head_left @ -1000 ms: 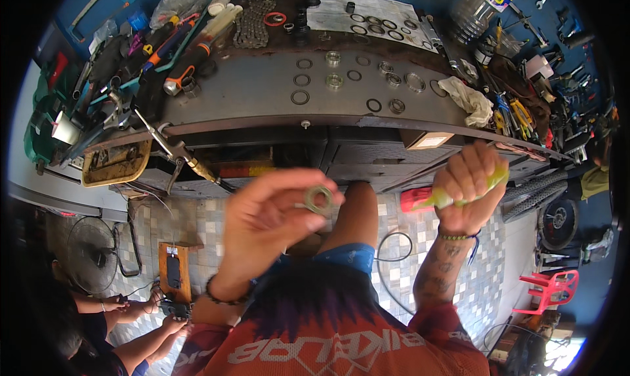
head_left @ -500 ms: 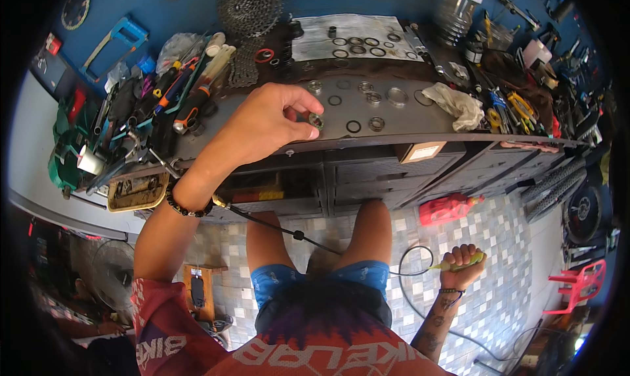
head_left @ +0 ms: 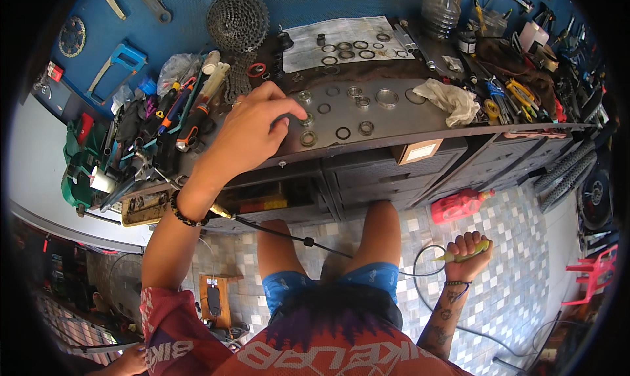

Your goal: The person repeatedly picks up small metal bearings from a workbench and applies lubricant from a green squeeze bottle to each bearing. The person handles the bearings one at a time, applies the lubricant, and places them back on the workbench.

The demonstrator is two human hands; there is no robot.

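Observation:
My left hand [head_left: 254,126] hovers over the grey bench with thumb and index finger apart. Its index fingertip is at a small greenish ring bearing [head_left: 307,120] lying on the bench; whether it touches is hard to tell. Another bearing [head_left: 308,138] lies nearer the front edge and a third bearing [head_left: 305,97] farther back. To their right are a thin black ring [head_left: 342,133], a bearing [head_left: 365,128] and a larger bearing [head_left: 387,98]. Low at the right, my right hand [head_left: 467,254] is closed round a yellow-green squeeze tube [head_left: 482,247] with a pointed tip.
White paper [head_left: 302,60] with rings lies behind; a crumpled cloth [head_left: 447,102] is at right. Hand tools [head_left: 190,130] crowd the left. A hose [head_left: 308,242] crosses before my knees. A red jug [head_left: 459,207] stands on the floor. Another person's hand [head_left: 130,361] shows lower left.
The bearing held in my left fingers now rests on the bench, and the fingers have parted and drawn left. The view has shifted slightly. My right hand still grips the tube.

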